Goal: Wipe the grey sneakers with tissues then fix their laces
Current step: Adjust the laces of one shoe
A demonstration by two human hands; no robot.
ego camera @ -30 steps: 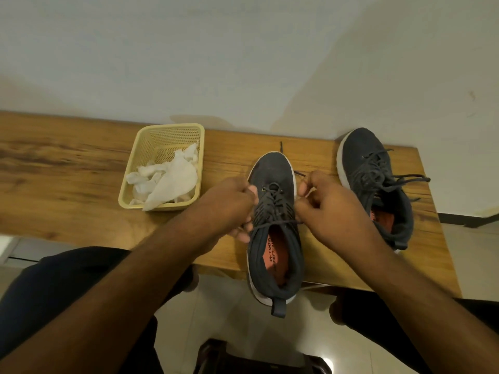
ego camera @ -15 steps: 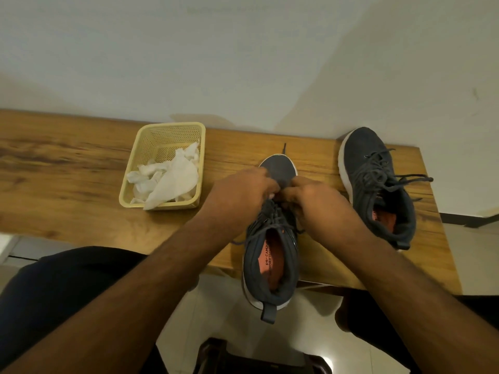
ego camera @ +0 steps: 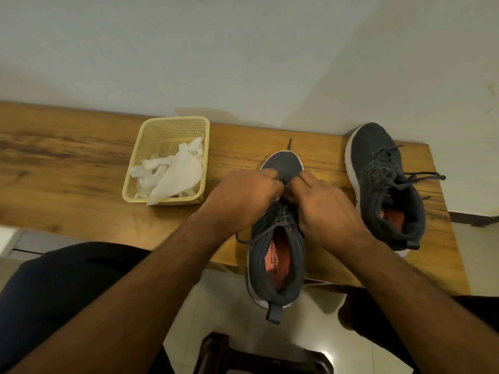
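Grey sneakers on the wooden table (ego camera: 67, 168). Left to right: yellow basket (ego camera: 140, 168) of crumpled tissues (ego camera: 175, 175) toward the back edge; left hand (ego camera: 243, 201) and right hand (ego camera: 324, 209), fingers curled, pinching laces (ego camera: 280, 215) of the near sneaker (ego camera: 275, 255) overhanging the front edge; second sneaker (ego camera: 383, 184) by the right edge.

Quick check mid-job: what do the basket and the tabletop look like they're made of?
Basket: pale yellow moulded plastic by the look, with perforated mesh walls and a smooth matte rim. Tabletop: wood or a wood-look laminate, showing brown grain streaks and a slight sheen; which one can't be told.
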